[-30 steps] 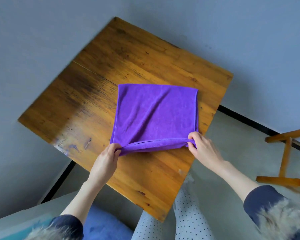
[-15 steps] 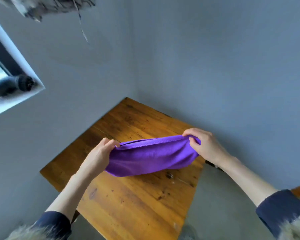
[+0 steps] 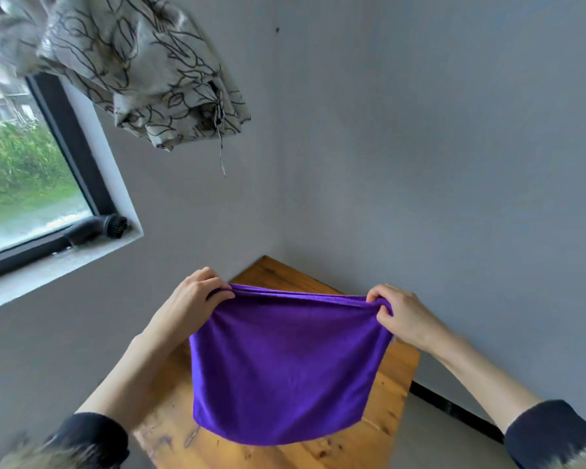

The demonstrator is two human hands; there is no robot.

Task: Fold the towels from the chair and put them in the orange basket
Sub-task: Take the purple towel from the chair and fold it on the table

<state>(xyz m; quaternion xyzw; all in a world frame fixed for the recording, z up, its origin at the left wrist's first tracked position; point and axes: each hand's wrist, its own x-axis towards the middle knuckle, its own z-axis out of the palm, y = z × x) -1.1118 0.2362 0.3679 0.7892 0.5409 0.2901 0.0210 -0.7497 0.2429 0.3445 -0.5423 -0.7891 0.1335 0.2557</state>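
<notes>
towel: we hold the purple towel [image 3: 284, 367] up in the air above the wooden table [image 3: 391, 394], doubled over, top edge taut between both hands
left hand [image 3: 190, 299]: fingers curled, pinching the top left corner
right hand [image 3: 403, 313]: fingers curled, pinching the top right corner
texture: soft plush microfibre, stitched hem, lower edge sags in a curve
table: worn, stained planks, set in the grey wall corner
</notes>
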